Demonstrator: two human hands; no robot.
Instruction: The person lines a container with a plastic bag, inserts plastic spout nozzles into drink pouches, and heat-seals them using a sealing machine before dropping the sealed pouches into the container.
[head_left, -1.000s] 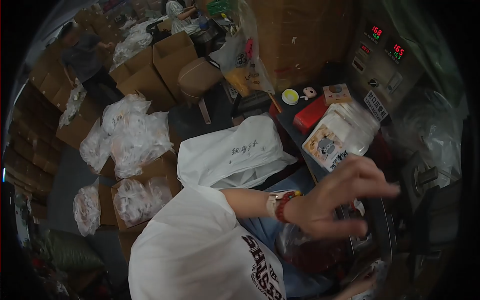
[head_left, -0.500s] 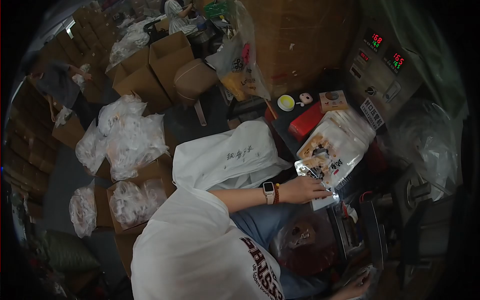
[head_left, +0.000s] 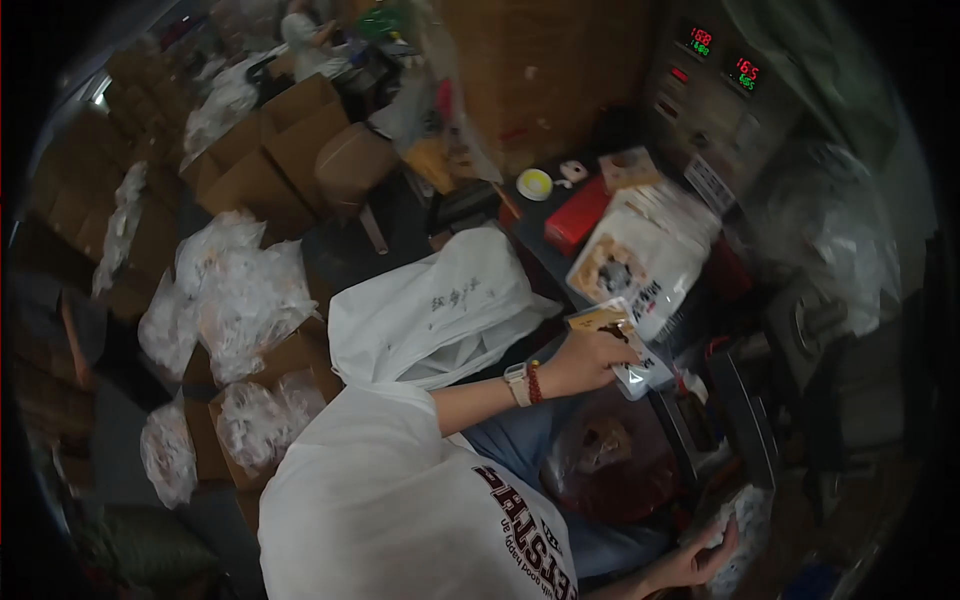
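Observation:
My left hand [head_left: 592, 362], wearing a watch and a red bracelet, grips a printed pouch [head_left: 640, 368] by its middle. The pouch lies just below a stack of similar white and orange pouches [head_left: 650, 255] on the dark bench. At the lower right, my right hand [head_left: 712, 556] has its fingers bent and apart, against some crumpled clear plastic [head_left: 748, 515]. Between the hands is a narrow dark machine part with a metal edge [head_left: 745, 425].
A red box [head_left: 577, 215] and yellow-white round container [head_left: 534, 184] lie behind the pouches. A control panel [head_left: 690, 90] shows lit digits. Left are a white sack [head_left: 430, 310], cartons [head_left: 250, 190] and bagged goods [head_left: 235, 290]. Another person [head_left: 302, 38] is at the back.
My left hand came down onto the pouches, closed on one, and has drawn it slightly away from the stack. The view has shifted. The co-worker at the left has moved nearer the left edge.

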